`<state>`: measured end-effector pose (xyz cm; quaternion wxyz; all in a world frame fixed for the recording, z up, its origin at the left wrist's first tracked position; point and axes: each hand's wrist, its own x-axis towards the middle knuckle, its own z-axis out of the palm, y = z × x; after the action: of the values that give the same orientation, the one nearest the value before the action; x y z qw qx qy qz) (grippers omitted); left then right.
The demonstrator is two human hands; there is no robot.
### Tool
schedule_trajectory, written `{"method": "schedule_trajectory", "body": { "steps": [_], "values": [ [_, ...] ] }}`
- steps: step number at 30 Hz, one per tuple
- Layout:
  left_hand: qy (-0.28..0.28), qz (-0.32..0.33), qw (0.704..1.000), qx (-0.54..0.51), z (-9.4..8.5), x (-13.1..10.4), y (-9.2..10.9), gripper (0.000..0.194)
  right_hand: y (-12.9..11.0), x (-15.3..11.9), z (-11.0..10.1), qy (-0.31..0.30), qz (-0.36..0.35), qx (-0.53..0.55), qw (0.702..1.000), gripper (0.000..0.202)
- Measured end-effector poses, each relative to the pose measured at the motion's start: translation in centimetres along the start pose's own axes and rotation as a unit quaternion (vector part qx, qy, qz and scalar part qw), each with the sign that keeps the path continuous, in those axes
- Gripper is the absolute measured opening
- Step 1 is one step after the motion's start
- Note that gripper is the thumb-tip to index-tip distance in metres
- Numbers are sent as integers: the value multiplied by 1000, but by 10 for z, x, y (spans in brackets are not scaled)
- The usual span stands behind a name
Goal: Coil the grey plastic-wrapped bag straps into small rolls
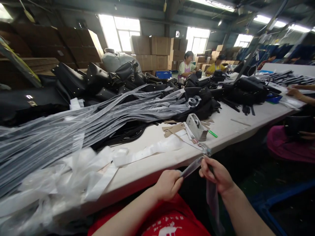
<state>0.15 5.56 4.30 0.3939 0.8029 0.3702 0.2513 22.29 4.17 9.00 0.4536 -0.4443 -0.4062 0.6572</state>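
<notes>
Strip of film-covered material spans two closed hands beside the table, left hand gripping, right hand pinching, seemingly to keep it taut. Dispenser stands at twelve o'clock from the hands, likely for easy reach, while sleeved straps lie lengthwise toward ten o'clock, perhaps against tangling.

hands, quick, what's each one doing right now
Left hand: closed, holding the grey strip.
Right hand: closed, pinching the grey strip.
</notes>
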Motion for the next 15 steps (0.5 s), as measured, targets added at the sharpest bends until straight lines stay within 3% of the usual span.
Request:
{"method": "schedule_trajectory", "body": {
  "steps": [3,5,7,9,11,13,15],
  "values": [
    [-21,-67,991,-110,8,-10,13,53,2,23,-33,25,65,-137,988,49],
    [-26,-126,964,-233,4,-11,21,61,10,28,-41,25,35,-275,961,43],
    [-35,-142,931,-334,0,-9,29,63,21,25,-32,-15,-47,-360,932,53],
    [-5,-124,913,-389,-5,-5,36,62,37,16,-8,-85,-97,-358,925,55],
    [127,-108,910,-379,-9,1,35,54,58,2,26,-150,-55,-306,939,38],
    [314,-101,894,-302,-11,7,24,44,76,-13,58,-214,30,-244,945,44],
    [436,-110,863,-229,-10,12,5,38,84,-27,77,-288,84,-187,935,50]
  ]
}}
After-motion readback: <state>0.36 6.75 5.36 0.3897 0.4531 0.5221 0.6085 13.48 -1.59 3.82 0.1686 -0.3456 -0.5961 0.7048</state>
